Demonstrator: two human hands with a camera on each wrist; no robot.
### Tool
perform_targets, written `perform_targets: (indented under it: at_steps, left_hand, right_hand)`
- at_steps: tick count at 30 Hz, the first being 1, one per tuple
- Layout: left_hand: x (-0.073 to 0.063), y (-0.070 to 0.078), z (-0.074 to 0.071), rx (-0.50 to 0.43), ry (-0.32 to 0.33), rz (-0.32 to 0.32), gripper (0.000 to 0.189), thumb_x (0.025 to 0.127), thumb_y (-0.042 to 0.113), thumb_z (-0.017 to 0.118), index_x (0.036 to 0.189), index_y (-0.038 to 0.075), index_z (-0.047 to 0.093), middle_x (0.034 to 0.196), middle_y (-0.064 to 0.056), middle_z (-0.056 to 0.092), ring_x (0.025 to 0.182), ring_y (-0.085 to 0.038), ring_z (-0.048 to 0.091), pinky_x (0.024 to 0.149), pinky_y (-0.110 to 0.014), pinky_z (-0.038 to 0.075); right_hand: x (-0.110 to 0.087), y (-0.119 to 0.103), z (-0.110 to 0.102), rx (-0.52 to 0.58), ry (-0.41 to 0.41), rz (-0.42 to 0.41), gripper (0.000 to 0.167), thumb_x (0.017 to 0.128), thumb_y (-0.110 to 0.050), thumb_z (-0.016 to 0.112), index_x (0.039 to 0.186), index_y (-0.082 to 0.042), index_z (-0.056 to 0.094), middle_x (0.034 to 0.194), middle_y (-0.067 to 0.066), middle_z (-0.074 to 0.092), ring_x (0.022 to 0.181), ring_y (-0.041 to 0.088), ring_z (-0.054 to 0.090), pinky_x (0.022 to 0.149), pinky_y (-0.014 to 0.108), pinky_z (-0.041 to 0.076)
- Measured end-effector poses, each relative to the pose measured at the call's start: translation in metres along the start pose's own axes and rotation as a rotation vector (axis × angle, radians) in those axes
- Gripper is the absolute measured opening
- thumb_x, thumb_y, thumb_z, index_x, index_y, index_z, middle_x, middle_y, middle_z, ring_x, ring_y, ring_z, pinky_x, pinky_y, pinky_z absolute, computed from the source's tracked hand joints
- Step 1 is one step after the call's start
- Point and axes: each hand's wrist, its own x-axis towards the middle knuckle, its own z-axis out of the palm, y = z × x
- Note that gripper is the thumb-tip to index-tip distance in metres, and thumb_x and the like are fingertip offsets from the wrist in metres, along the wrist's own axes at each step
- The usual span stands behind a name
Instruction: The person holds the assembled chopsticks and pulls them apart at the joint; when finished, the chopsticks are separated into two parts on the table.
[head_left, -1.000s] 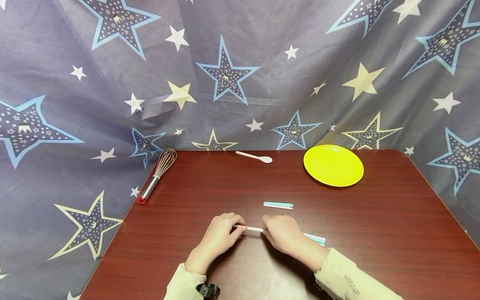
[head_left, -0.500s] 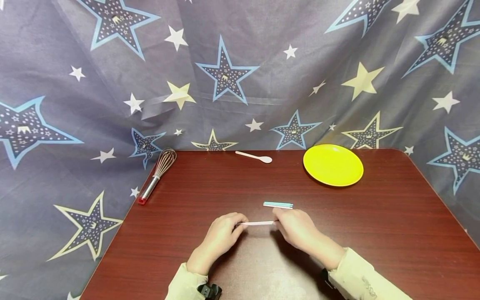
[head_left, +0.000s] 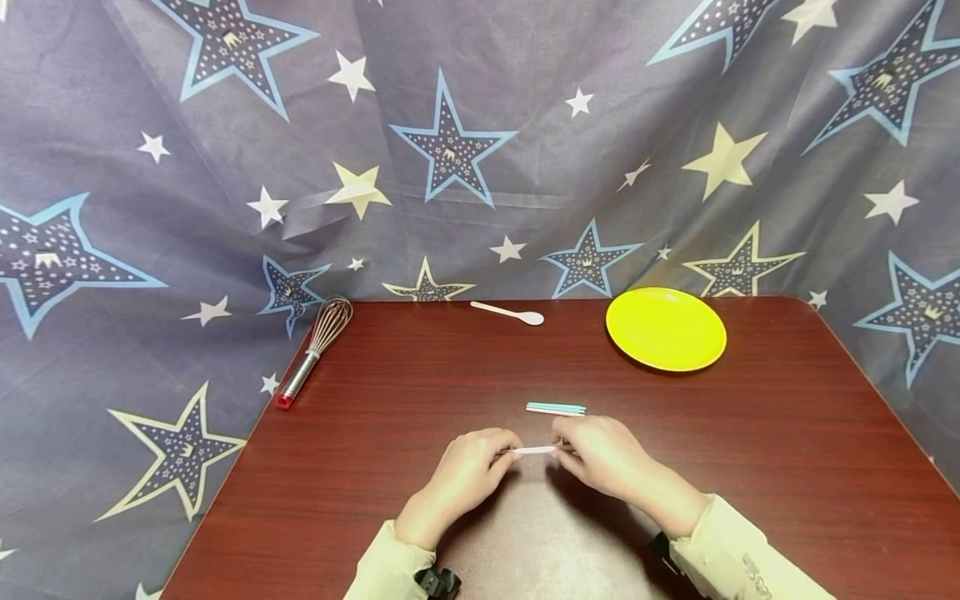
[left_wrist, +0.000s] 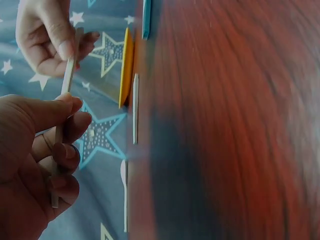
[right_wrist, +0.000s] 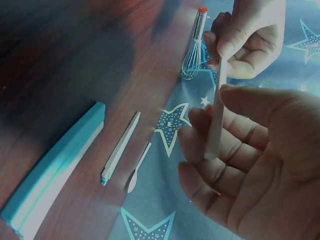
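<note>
A thin white stick [head_left: 536, 450] is held level between both hands, just above the table. My left hand [head_left: 468, 471] pinches its left part between thumb and fingers; in the left wrist view the stick's lower end pokes out past the curled fingers. At the other end my right hand [head_left: 603, 454] grips it with thumb and fingertips, and its end lies over the fingers [right_wrist: 192, 142] in the right wrist view. Beyond the hands a small bundle of turquoise and white sticks [head_left: 555, 409] lies on the table. A second such bundle [right_wrist: 55, 172] appears large in the right wrist view; the right arm hides it from the head view.
A yellow plate [head_left: 666, 329] stands at the back right of the brown table [head_left: 405, 367]. A white spoon [head_left: 510, 313] lies along the back edge, and a whisk [head_left: 315, 350] with a red-tipped handle at the left edge. Behind hangs a star-patterned cloth [head_left: 450, 50].
Both hands have shifted to the right with the white stick, the right hand first and then the left. The right forearm now covers the nearer bundle in the head view.
</note>
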Motion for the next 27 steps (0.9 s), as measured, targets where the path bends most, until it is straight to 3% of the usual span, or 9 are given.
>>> perform_targets:
  at_steps: [6, 12, 17, 27]
  left_hand:
    - [0.006, 0.01, 0.003, -0.017, -0.011, 0.042, 0.008, 0.093, 0.025, 0.066, 0.09, 0.018, 0.069, 0.083, 0.011, 0.063, 0.068, -0.001, 0.052, 0.062, -0.025, 0.046]
    - [0.013, 0.016, 0.004, -0.066, -0.022, 0.07, 0.006, 0.094, 0.023, 0.065, 0.093, 0.018, 0.069, 0.085, 0.011, 0.064, 0.073, -0.001, 0.053, 0.066, -0.021, 0.046]
    - [0.018, 0.02, 0.003, -0.093, -0.021, 0.093, 0.009, 0.095, 0.025, 0.063, 0.095, 0.018, 0.069, 0.091, 0.009, 0.067, 0.078, -0.001, 0.057, 0.071, -0.021, 0.048]
    - [0.024, 0.024, -0.001, -0.071, -0.046, 0.096, 0.014, 0.096, 0.03, 0.061, 0.091, 0.022, 0.071, 0.075, 0.017, 0.059, 0.065, 0.003, 0.049, 0.061, -0.02, 0.042]
  right_hand:
    - [-0.001, -0.001, 0.0, 0.035, -0.045, -0.016, 0.016, 0.08, -0.017, 0.078, 0.081, -0.017, 0.062, 0.072, -0.011, 0.06, 0.063, 0.004, 0.056, 0.056, 0.028, 0.047]
    - [-0.002, -0.002, 0.0, 0.067, -0.032, -0.038, 0.019, 0.082, -0.016, 0.077, 0.078, -0.019, 0.058, 0.073, -0.013, 0.057, 0.063, 0.003, 0.052, 0.056, 0.027, 0.046]
    - [-0.004, 0.0, 0.0, 0.073, -0.028, -0.011, 0.027, 0.084, -0.018, 0.075, 0.073, -0.021, 0.051, 0.066, -0.015, 0.046, 0.058, 0.003, 0.043, 0.053, 0.024, 0.04]
    - [-0.007, 0.006, -0.006, 0.091, -0.006, -0.039, 0.029, 0.087, -0.019, 0.072, 0.072, -0.02, 0.047, 0.063, -0.015, 0.035, 0.056, 0.002, 0.036, 0.053, 0.021, 0.035]
